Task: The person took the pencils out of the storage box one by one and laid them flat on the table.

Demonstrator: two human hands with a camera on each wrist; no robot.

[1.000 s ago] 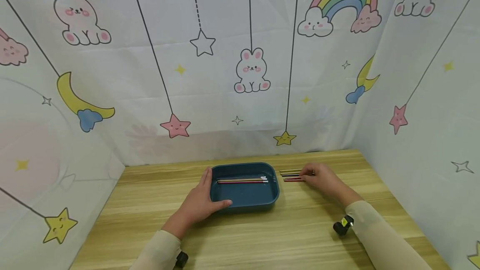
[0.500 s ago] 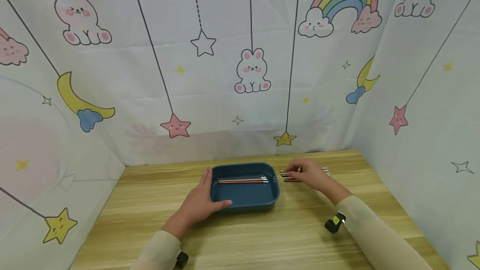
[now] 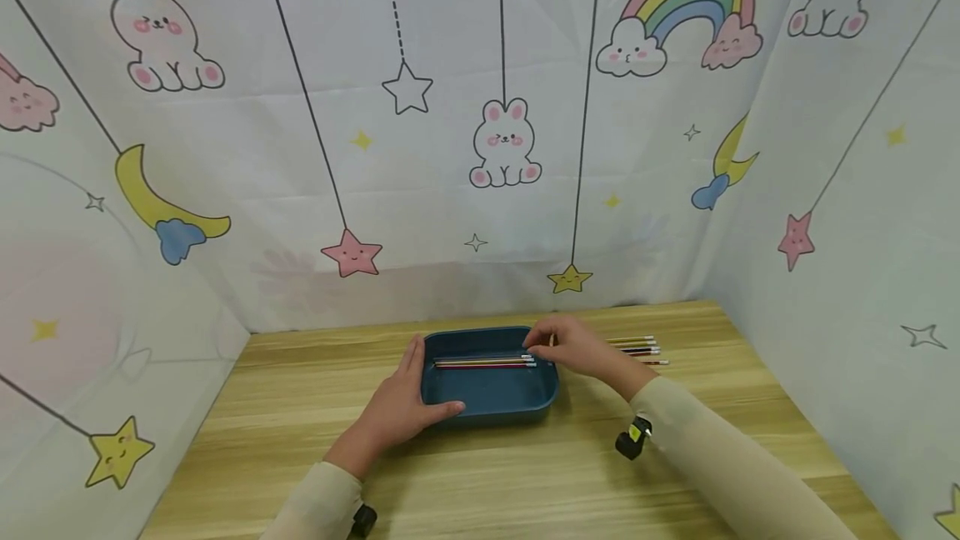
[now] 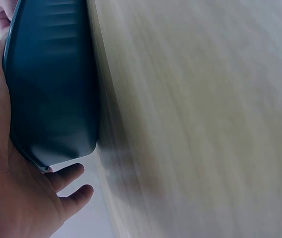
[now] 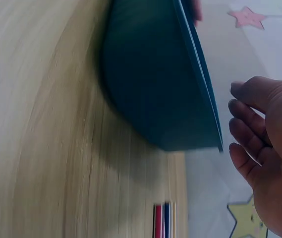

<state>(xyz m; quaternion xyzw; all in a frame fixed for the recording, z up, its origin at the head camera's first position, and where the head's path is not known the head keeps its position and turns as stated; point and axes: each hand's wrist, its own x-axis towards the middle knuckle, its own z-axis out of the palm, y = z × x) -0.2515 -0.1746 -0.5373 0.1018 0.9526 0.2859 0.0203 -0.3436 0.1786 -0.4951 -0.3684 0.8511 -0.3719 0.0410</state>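
Observation:
A dark teal plastic tray (image 3: 495, 397) stands on the wooden table, with several pencils (image 3: 483, 365) lying lengthwise inside it, white erasers toward the right. My left hand (image 3: 397, 407) rests against the tray's left front corner, straight fingers along the left side and thumb at the front rim. Over the tray's right rim reaches my right hand (image 3: 573, 347), fingertips near the eraser ends in the head view. Its fingers (image 5: 250, 124) curve loosely in the right wrist view, and nothing shows between them. More pencils (image 3: 633, 342) lie right of the tray, partly hidden by this hand.
Pale wood table (image 3: 480, 482) extends in front of the tray and to both sides. White fabric (image 3: 420, 207) printed with rabbits, stars and a rainbow hangs behind and at both sides. A small black camera sits on each wrist.
My right hand has moved left from over the loose pencils to the tray's right rim, uncovering their eraser ends. The left hand and the tray stay in place.

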